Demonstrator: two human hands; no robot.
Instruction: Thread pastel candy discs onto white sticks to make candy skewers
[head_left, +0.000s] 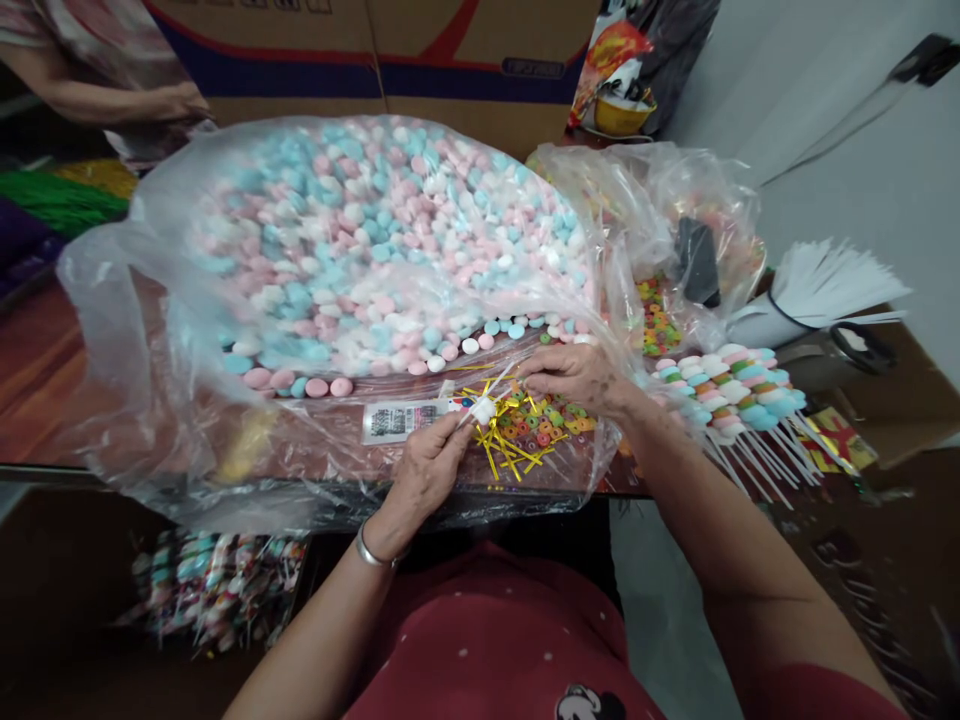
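My left hand [431,465] is closed in a pinch at the table's front, around a thin white stick [501,382] with a white marshmallow [485,410] by the fingertips. To its right, my right hand [566,378] has its thumb and fingers pressed together close to the stick; what they grip is too small to make out. Gold twist ties [517,455] and colourful ring-shaped candies [551,420] lie under and between the hands. A clear printed wrapper [401,422] lies just beyond my left hand. Behind them spreads a big clear bag of pink, blue and white marshmallows [390,230].
Finished marshmallow skewers [735,390] lie at the right, near a container of white sticks [832,285] and a dark-lidded jug [840,350]. More wrapped skewers [217,580] sit below the table at left. Behind stands a large cardboard box [360,60]; another person's arm [127,100] shows at upper left.
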